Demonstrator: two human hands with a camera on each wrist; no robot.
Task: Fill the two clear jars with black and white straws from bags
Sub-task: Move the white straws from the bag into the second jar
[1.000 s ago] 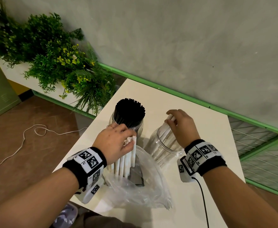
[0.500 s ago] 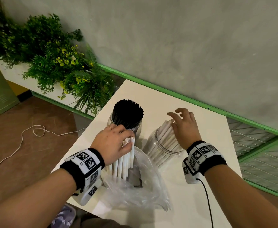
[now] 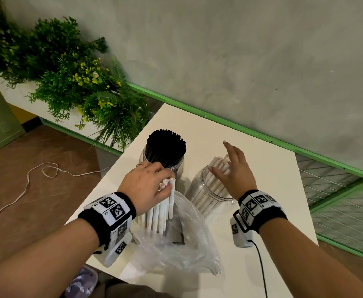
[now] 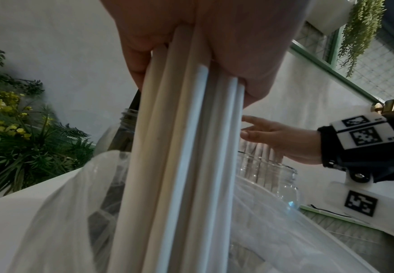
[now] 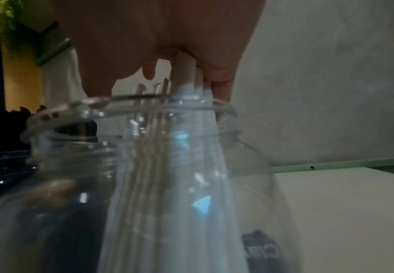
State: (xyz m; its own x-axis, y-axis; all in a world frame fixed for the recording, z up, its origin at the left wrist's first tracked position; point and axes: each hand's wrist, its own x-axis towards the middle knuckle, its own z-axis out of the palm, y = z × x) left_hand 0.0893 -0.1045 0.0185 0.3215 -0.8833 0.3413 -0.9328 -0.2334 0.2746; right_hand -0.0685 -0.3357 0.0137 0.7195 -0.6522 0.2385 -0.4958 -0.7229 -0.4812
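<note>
- The left hand is curled round a bundle of white straws, gripping near their upper ends; the bundle stands upright with its lower ends down in the open clear bag on the bench.
- The right hand is spread, fingers straight and holding nothing, hovering over the tops of the white straws in the right jar; whether the fingers touch them is hard to tell.
- Those jar straws lean, long axis tilted toward the far right, tops sticking out above the rim.
- The left jar stands just beyond the left hand, packed full with black straws that stand upright, open ends up.
- The straws are probably very light, stiff along their length but easy to crush, and smooth enough to slide past one another; a loose grip could let single ones slip out.
- A whole-hand wrap near the top, as now, seems right; squeezing gently should keep the tubes round.
- The jar looks light and clear-walled, likely to tip if the leaning straws are pushed sideways.
</note>
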